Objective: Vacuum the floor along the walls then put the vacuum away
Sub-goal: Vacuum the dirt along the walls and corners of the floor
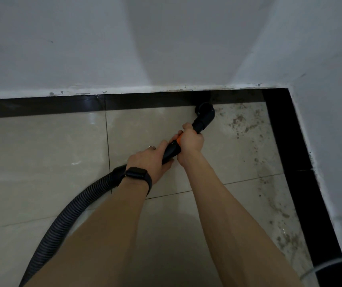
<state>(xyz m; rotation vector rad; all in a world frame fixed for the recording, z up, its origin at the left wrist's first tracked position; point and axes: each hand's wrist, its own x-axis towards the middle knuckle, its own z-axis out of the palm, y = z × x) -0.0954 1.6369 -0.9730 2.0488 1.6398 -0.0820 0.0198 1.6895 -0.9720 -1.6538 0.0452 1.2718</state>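
A black vacuum nozzle [205, 114] with a round brush tip presses against the black skirting [145, 101] at the foot of the far wall, near the room's corner. My right hand [190, 140] grips the black and orange handle just behind the nozzle. My left hand [151, 160], with a ring and a black watch at the wrist, holds the handle lower down, where the ribbed black hose [66, 216] begins. The hose curves away to the lower left and leaves the frame. The vacuum's body is out of sight.
Beige floor tiles [41, 154] carry brown dirt specks [240, 121] to the right of the nozzle and along the right-hand skirting [298, 166]. White walls meet in a corner at the upper right. A thin pale cable [323, 264] arcs at the lower right.
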